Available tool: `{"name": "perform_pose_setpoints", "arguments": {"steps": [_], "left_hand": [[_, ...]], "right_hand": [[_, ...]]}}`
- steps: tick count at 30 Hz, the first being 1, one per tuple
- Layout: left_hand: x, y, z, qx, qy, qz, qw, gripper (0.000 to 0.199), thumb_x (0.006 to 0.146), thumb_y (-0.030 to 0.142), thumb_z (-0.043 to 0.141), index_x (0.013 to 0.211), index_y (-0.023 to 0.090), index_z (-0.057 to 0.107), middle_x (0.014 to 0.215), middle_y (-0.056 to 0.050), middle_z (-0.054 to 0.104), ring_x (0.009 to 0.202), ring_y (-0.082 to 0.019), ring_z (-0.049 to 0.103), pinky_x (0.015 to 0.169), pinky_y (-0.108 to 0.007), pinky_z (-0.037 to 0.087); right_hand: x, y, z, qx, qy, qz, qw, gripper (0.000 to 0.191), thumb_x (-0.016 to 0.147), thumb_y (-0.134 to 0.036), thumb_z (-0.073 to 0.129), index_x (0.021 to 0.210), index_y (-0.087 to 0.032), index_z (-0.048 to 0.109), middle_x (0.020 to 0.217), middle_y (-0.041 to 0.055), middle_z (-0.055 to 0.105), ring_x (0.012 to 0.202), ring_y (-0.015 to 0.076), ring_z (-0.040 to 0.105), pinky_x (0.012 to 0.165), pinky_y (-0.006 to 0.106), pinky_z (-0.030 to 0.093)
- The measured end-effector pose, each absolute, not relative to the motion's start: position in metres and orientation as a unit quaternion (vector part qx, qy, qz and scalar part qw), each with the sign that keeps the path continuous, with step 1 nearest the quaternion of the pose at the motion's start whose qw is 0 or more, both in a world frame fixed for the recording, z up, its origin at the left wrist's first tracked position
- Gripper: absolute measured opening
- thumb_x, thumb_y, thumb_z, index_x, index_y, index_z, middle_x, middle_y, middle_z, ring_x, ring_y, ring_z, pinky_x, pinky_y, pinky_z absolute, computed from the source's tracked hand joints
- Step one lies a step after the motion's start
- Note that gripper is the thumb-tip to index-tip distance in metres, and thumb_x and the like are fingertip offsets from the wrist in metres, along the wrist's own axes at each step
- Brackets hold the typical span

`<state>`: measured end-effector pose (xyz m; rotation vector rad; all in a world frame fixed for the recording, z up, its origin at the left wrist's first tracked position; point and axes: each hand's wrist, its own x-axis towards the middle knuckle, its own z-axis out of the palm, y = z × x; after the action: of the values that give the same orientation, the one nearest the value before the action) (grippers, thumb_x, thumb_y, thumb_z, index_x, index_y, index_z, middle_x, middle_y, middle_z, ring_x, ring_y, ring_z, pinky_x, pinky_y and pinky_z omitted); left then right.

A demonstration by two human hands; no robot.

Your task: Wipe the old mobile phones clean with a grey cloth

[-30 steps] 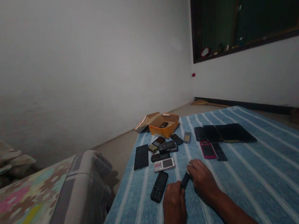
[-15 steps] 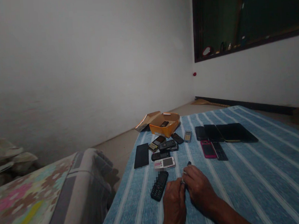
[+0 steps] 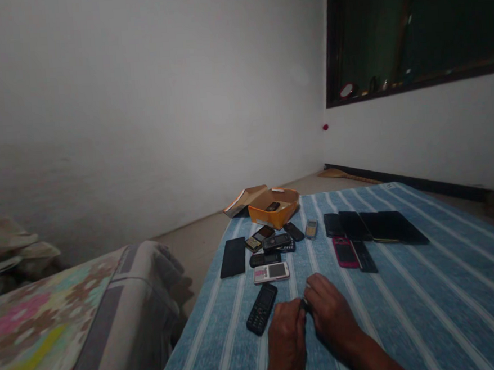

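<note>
My left hand (image 3: 286, 327) and my right hand (image 3: 328, 309) meet near the front of the striped cloth, fingers closed. Between their fingertips shows a bit of a small dark object (image 3: 305, 304); the hands hide the rest, so its kind cannot be made out. Just left of my left hand lies a black keypad phone (image 3: 262, 309), tilted on the cloth. Beyond it rests a white and pink phone (image 3: 271, 272), with a black keypad phone (image 3: 264, 259) behind that. A pink-framed phone (image 3: 345, 252) and a dark keypad phone (image 3: 364, 256) lie side by side, farther off to the right.
An open orange box (image 3: 270, 216) with a phone inside stands at the far end. Near it lie several more phones and a flat black tablet-like slab (image 3: 233, 257). Dark flat devices (image 3: 385, 226) form a row at right. A fabric-covered piece (image 3: 124, 306) stands left across a gap.
The dark tip that stuck out beyond my right hand no longer shows; a dark bit now appears between the fingertips. Both hands stay close together. The camera view has shifted slightly.
</note>
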<state>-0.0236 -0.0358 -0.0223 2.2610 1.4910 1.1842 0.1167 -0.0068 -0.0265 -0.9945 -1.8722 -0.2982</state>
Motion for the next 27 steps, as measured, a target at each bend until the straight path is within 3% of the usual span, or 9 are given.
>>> {"name": "perform_pose_setpoints", "arguments": {"steps": [18, 27], "left_hand": [[-0.025, -0.033, -0.018, 0.769, 0.49, 0.401, 0.083, 0.029, 0.096, 0.027, 0.041, 0.1, 0.018, 0.069, 0.084, -0.009, 0.072, 0.079, -0.022, 0.066, 0.072, -0.034, 0.055], [-0.028, -0.03, -0.017, 0.751, 0.486, 0.421, 0.149, 0.033, 0.097, 0.032, 0.039, 0.099, 0.019, 0.07, 0.087, -0.009, 0.073, 0.082, -0.022, 0.066, 0.077, -0.036, 0.055]], "right_hand": [[0.142, 0.012, -0.023, -0.434, -0.759, -0.103, 0.474, 0.027, 0.086, 0.0, 0.041, 0.078, -0.019, 0.058, 0.086, 0.0068, 0.058, 0.085, 0.0205, 0.053, 0.074, 0.033, 0.048], [0.113, -0.007, -0.041, -0.388, -0.771, -0.177, 0.474, 0.029, 0.086, 0.0, 0.042, 0.097, -0.017, 0.063, 0.106, 0.0126, 0.066, 0.107, 0.0257, 0.058, 0.092, 0.044, 0.05]]}}
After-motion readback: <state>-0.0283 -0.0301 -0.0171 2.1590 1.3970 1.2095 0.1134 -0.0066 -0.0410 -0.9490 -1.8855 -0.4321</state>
